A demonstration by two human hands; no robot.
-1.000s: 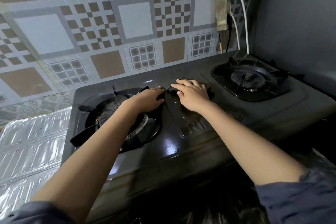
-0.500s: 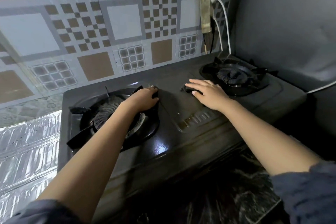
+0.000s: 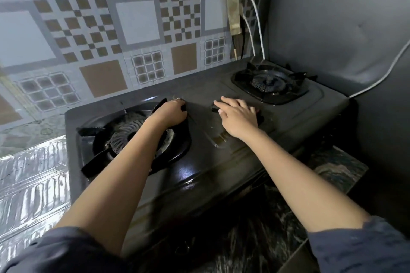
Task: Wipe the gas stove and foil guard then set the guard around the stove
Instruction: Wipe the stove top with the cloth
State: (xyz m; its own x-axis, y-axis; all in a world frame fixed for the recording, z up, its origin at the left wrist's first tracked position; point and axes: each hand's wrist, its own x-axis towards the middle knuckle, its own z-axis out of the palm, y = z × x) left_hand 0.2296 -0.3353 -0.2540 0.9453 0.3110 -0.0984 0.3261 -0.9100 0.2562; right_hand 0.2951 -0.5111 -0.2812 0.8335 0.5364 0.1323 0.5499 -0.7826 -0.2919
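Your gas stove (image 3: 221,162) is dark enamelled metal, glossy and wet-looking along its front edge, duller grey toward its back. Left of the stove, the foil guard (image 3: 33,184) is bright, crinkled, embossed silver foil. Behind the stove, the wall covering (image 3: 137,29) looks like smooth, faintly shiny patterned sheet. Under the stove's front, the counter (image 3: 337,170) looks like polished dark marble.

A dark marbled counter (image 3: 337,170) carries the black gas stove (image 3: 221,153) and, beside it, the foil guard (image 3: 33,184).
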